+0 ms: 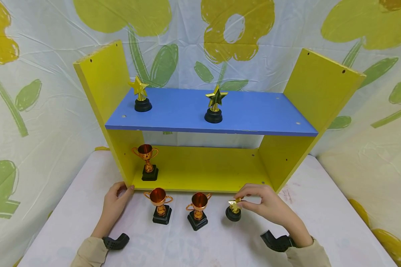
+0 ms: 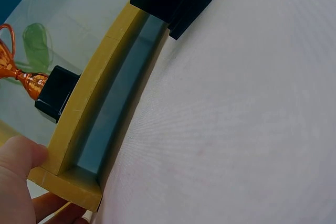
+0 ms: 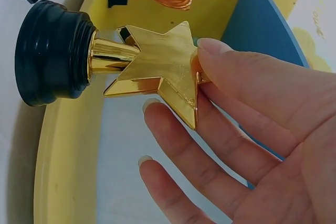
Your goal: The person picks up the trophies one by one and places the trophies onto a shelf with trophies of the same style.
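Observation:
My right hand (image 1: 269, 205) pinches a gold star trophy (image 3: 163, 59) by the star between thumb and fingers, its round black base (image 1: 233, 214) hanging just in front of the shelf's right half. My left hand (image 1: 115, 203) grips the front lower left corner of the yellow and blue shelf (image 2: 79, 114), thumb on the front edge and fingers round the side. Two bronze cup trophies stand on the table between the hands, a left one (image 1: 161, 211) and a right one (image 1: 198, 215), both on square black bases.
On the blue upper board (image 1: 180, 107) stand a left star trophy (image 1: 142, 104) and a middle star trophy (image 1: 214, 115). A bronze cup trophy (image 1: 149, 170) occupies the left end of the yellow lower board (image 1: 204, 167). Behind the shelf hangs a flower-print cloth (image 1: 187, 22).

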The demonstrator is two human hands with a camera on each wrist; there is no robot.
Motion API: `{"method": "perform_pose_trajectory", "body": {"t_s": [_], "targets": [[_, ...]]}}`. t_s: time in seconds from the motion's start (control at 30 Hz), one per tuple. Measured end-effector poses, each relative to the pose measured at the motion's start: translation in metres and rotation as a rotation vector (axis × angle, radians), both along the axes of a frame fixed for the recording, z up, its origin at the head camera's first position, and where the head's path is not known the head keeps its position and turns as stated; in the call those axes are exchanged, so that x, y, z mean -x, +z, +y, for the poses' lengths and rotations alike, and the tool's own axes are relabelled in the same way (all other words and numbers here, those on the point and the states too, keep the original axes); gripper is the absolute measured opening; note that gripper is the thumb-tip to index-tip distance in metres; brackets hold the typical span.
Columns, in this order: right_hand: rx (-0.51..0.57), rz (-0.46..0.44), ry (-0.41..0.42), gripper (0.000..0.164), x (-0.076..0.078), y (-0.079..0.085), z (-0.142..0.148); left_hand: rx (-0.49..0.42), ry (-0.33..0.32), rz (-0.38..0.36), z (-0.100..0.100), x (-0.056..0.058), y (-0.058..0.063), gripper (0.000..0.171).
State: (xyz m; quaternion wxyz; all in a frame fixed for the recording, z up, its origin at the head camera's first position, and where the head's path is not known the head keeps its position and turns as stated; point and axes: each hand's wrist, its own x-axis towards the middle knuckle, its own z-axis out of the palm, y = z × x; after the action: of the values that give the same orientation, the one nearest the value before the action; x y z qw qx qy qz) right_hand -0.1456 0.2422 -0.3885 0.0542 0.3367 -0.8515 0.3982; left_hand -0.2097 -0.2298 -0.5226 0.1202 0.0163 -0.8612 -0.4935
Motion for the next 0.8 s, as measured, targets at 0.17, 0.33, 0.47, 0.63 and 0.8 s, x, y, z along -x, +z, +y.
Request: {"method": "perform_pose_trajectory", "body": {"t_s": [0.17, 0.33, 0.47, 0.63, 0.8], "targets": [[0.008, 0.008, 0.004, 0.016, 0.0001, -0.0005, -0.0001, -0.002, -0.002, 0.000, -0.0002, 0.0002, -0.0005, 0.042], [0.010, 0.008, 0.005, 0.016, -0.0008, 0.0001, -0.0007, -0.005, -0.001, -0.001, -0.0003, 0.0003, -0.0006, 0.042], [0.012, 0.013, 0.006, 0.016, -0.0015, 0.0014, -0.0016, -0.004, 0.000, -0.004, -0.0003, 0.0006, -0.0007, 0.042], [0.017, 0.020, 0.010, 0.017, -0.0014, 0.0017, -0.0012, 0.001, 0.002, -0.004, -0.0006, 0.0009, -0.0012, 0.042], [0.023, 0.035, 0.014, 0.017, -0.0007, 0.0002, 0.0000, 0.012, 0.006, -0.001, -0.0005, 0.0010, -0.0019, 0.041]]}}
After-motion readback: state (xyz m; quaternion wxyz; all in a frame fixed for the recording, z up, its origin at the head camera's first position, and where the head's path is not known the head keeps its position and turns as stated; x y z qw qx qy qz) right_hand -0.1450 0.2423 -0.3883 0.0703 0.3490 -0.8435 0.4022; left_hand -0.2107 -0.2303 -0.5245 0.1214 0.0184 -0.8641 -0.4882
